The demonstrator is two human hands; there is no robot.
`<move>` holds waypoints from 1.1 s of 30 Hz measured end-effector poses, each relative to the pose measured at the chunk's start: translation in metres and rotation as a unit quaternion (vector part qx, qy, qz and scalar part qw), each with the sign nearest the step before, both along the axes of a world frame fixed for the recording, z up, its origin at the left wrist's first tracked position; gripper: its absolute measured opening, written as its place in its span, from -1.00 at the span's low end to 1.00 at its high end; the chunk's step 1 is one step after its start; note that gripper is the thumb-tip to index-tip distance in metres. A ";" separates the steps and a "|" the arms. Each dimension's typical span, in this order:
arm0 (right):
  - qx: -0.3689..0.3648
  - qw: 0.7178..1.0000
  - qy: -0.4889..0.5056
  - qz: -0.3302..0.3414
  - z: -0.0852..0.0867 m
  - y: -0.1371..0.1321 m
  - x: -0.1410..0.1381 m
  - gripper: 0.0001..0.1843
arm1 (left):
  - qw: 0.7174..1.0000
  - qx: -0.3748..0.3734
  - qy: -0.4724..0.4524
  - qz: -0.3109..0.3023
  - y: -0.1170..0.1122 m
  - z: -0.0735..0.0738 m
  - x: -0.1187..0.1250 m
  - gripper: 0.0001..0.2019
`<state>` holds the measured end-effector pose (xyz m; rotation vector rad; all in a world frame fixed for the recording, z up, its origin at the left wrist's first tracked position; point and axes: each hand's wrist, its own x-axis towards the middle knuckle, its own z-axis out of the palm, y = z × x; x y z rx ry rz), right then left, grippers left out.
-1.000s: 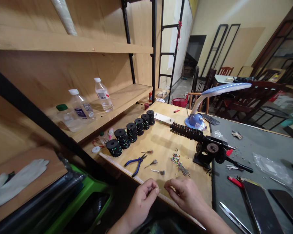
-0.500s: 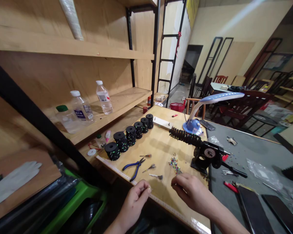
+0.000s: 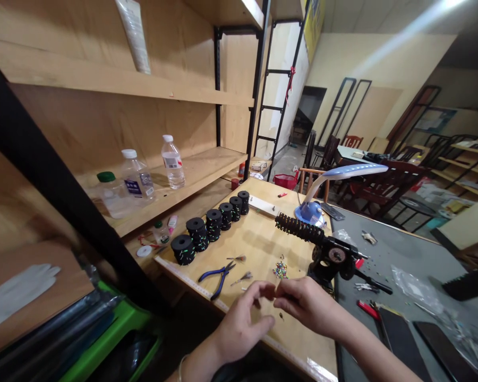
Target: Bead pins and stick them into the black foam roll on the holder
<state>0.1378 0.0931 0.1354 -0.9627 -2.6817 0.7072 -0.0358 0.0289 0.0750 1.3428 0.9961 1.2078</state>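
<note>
The right hand [image 3: 308, 303] pinches a small brown item [image 3: 279, 291] in a closed grip, its long axis too small to tell. The left hand [image 3: 241, 331] is open just beside it, reaching up and rightward toward it.

Right hand [image 3: 308, 302]: fingers and thumb pinched together, whatever they hold too small to tell; fingertips just beside the left hand.
Left hand [image 3: 242, 326]: fingers curved and parted, raised over the board.
Dark bead [image 3: 282, 316]: tiny, lying on the pale plywood board [image 3: 302, 339] just below the right hand.
Multicoloured glass beads [image 3: 280, 270]: small loose heap on the board, near the right hand.
</note>
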 end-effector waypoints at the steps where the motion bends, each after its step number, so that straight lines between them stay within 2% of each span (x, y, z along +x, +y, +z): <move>1: -0.015 1.000 0.009 -0.007 0.002 0.000 0.000 -0.83 | 1.000 0.003 -0.024 -0.012 0.003 0.004 0.005 -0.67; 3: -0.049 0.998 0.024 -0.012 0.009 0.000 0.002 -0.85 | 0.995 -0.022 -0.084 -0.039 0.009 0.008 0.014 -0.84; 4: -0.061 0.998 0.029 -0.013 0.012 0.000 0.004 -0.86 | 0.992 -0.043 -0.110 -0.049 0.011 0.009 0.017 -0.86; 7: -0.059 0.998 0.027 -0.024 0.020 0.003 0.010 -0.83 | 0.985 -0.091 -0.134 -0.056 0.014 0.010 0.019 -0.78; 13: -0.010 1.000 0.014 0.001 0.022 0.009 0.018 -0.85 | 0.976 -0.116 -0.169 -0.076 0.013 0.008 0.021 -0.72; 24: 0.006 0.999 0.045 0.026 0.016 0.009 0.019 -0.83 | 0.989 -0.088 -0.110 -0.051 0.017 0.004 0.027 -0.84; 28: -0.006 0.998 0.061 0.012 0.014 0.012 0.022 -0.84 | 0.990 -0.084 -0.102 -0.046 0.015 -0.006 0.024 -0.84; 33: -0.036 0.997 0.073 -0.003 0.014 0.014 0.024 -0.86 | 0.996 -0.066 -0.039 -0.054 0.013 -0.019 0.016 -0.82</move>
